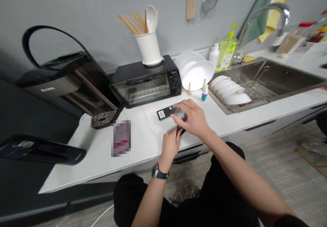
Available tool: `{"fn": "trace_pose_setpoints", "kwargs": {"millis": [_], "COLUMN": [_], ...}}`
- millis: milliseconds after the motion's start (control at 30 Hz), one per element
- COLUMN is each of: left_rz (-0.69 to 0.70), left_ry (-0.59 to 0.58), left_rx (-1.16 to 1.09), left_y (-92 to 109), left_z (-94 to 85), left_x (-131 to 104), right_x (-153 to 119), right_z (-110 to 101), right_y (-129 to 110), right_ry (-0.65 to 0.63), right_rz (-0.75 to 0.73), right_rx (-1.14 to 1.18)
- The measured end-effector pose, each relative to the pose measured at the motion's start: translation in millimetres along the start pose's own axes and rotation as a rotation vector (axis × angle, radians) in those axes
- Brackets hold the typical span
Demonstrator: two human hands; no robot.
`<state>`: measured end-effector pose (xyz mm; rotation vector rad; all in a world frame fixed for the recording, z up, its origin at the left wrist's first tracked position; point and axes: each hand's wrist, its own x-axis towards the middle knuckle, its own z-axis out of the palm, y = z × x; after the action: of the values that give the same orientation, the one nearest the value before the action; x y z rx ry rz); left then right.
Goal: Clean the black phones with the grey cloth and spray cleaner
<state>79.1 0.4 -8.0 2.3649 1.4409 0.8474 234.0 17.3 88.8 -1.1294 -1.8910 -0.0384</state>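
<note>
My left hand (170, 144), with a dark-strapped watch at its wrist, is closed around a thin dark object with a touch of red (178, 129); most of it is hidden by my fingers. Just above it, my right hand (194, 118) pinches a small grey and dark piece (182, 115) between thumb and fingers; its kind cannot be made out. A flat black device with a white label (165, 113) lies on the counter, partly behind my right hand. Nearby stands a small blue and white bottle (204, 94).
Behind my hands is a black toaster oven (148, 84) bearing a white utensil holder (149, 48). White plates (196, 73) and bowls (235, 92) stand near the sink (286, 78). Leftward are a tall black appliance (74, 80), a pixelated patch (121, 138) and a dark long object (46, 150).
</note>
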Motion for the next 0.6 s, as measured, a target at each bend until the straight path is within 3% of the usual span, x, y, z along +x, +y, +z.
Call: {"fn": "trace_pose_setpoints", "kwargs": {"millis": [100, 233, 333, 433, 600], "left_rz": [-0.014, -0.024, -0.022, -0.043, -0.088], "left_ry": [0.003, 0.006, 0.028, 0.045, 0.009], "left_rx": [0.002, -0.034, -0.124, -0.234, -0.286], "left_y": [2.0, 1.8, 0.6, -0.6, -1.3], "left_z": [0.1, 1.0, 0.5, -1.8, -6.0], "left_x": [1.6, 0.1, -2.3, -4.3, -4.6], "right_x": [0.0, 0.9, -0.7, -11.7, -47.7], "right_z": [-3.0, -0.6, 2.8, 7.8, 19.9], "right_y": [3.9, -0.8, 3.2, 24.5, 68.6], "right_ry": [-0.006, -0.007, 0.068, 0.124, 0.049], "right_rz": [0.119, 0.032, 0.042, 0.21, 0.425], "right_rx": [0.015, -0.036, -0.096, -0.13, -0.108]}}
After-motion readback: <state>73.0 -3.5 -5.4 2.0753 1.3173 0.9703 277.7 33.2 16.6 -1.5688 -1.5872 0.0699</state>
